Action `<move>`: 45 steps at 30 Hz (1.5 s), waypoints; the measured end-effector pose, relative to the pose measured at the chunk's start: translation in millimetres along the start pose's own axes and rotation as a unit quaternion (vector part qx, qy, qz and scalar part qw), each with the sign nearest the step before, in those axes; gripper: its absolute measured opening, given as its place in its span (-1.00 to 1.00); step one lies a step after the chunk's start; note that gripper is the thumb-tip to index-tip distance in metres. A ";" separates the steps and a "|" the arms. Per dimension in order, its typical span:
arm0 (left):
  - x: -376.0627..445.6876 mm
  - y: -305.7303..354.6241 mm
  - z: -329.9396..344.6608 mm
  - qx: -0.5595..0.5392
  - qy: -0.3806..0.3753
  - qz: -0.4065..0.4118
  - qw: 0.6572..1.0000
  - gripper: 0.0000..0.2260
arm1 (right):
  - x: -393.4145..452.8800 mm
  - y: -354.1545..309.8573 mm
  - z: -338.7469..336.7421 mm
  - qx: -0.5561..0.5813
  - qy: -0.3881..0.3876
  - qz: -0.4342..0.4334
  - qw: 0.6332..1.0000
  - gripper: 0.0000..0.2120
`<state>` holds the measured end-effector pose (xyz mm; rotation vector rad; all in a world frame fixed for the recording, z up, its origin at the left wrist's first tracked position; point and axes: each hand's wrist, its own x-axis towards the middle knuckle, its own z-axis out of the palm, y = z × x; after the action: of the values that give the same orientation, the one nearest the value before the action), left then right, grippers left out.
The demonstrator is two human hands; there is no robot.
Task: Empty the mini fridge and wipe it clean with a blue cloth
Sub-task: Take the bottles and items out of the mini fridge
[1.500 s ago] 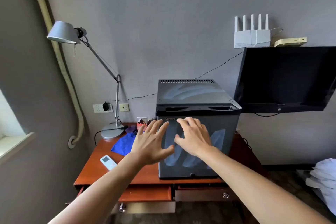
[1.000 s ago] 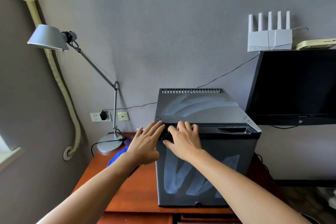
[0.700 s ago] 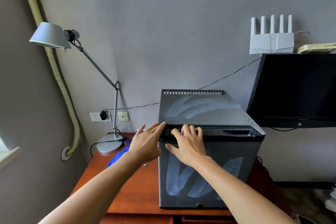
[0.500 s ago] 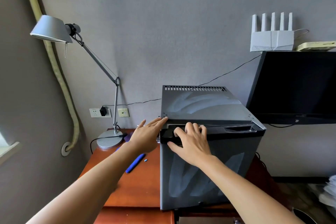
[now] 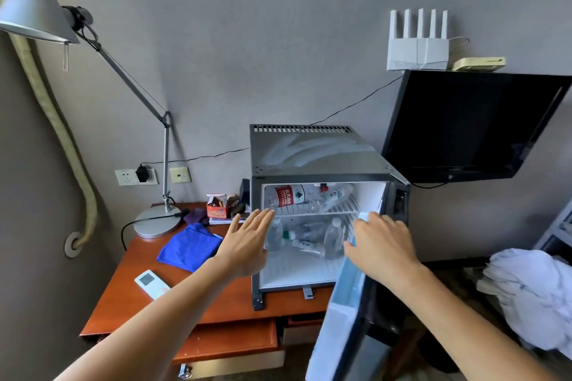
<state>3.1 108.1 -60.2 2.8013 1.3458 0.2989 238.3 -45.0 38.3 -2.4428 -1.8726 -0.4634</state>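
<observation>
The dark grey mini fridge (image 5: 309, 153) stands on the wooden desk (image 5: 130, 297) with its door (image 5: 342, 322) swung open toward me on the right. A red-labelled water bottle (image 5: 286, 195) lies on the upper wire shelf beside other clear bottles. Several small bottles (image 5: 309, 237) crowd the lower shelf. My right hand (image 5: 382, 246) holds the door's top edge, fingers curled over it. My left hand (image 5: 247, 241) hovers with straight fingers in front of the fridge's left edge, holding nothing. The blue cloth (image 5: 188, 246) lies folded on the desk left of the fridge.
A white remote (image 5: 151, 284) lies near the desk's front. A silver arm lamp (image 5: 158, 221) and a small orange box (image 5: 218, 209) stand behind the cloth. A wall TV (image 5: 470, 124) hangs right of the fridge. A desk drawer (image 5: 229, 340) is pulled out. White laundry (image 5: 532, 294) is piled at right.
The fridge door, shut before, now stands wide open with my right hand on its top edge. My left hand came off the fridge's top corner and dropped lower. The bottles inside are now visible.
</observation>
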 end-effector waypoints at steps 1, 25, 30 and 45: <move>-4.6 1.5 3.3 -0.011 -0.002 0.000 1.000 -0.23 | -5.1 6.1 4.4 -0.026 -0.024 0.013 0.999 -0.63; -57.7 40.7 21.0 -0.003 0.069 0.007 0.998 -0.24 | -47.4 123.5 30.3 -0.110 -0.127 0.167 0.971 -0.19; -20.5 55.0 41.1 -0.014 0.072 0.015 0.997 -0.25 | -2.2 57.2 63.5 0.040 -0.005 0.118 0.992 -0.78; 79.9 61.8 91.9 -0.049 0.019 -0.040 0.998 -0.36 | 243.7 -25.5 192.8 0.645 -0.224 0.374 0.627 -0.55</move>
<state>116.1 137.2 -131.1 2.6673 1.4069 0.4065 312.3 229.9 -88.8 -1.8445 -0.4546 1.1830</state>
